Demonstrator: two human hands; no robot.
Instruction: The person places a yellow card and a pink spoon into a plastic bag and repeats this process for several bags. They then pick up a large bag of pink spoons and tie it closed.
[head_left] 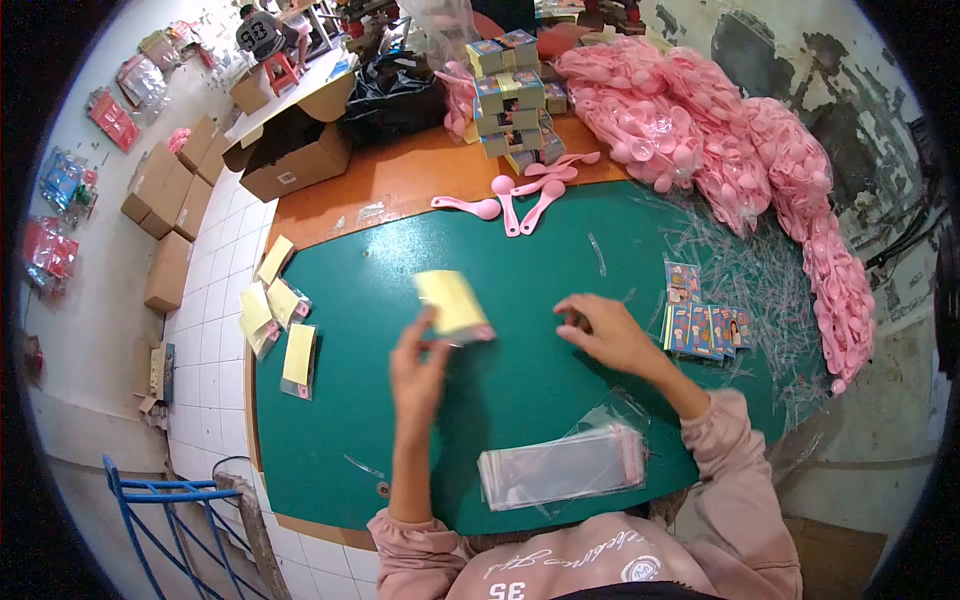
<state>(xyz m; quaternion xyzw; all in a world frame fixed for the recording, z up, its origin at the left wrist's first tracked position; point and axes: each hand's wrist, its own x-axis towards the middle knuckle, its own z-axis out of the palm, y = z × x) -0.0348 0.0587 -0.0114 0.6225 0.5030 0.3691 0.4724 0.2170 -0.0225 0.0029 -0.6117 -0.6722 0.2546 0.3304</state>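
My left hand (418,365) pinches a clear plastic packet with a pale yellow card (453,300) in it, held above the green table mat; the packet is slightly blurred. Over the middle of the mat is my right hand (600,335), its fingers loosely curled, with nothing visible between them. Below both hands lies a stack of clear plastic bags (565,468). Several bagged yellow cards (299,355) rest at the mat's left side. To the right of my right hand are printed cards (700,330) in an overlapping row.
Pink measuring spoons (508,205) lie at the mat's far edge, before stacked card bundles (510,95). Bags of pink spoons (720,140) line the right side, with clear plastic strips (735,270) scattered near them. An open cardboard box (298,170) stands far left. A blue metal frame (165,490) is lower left.
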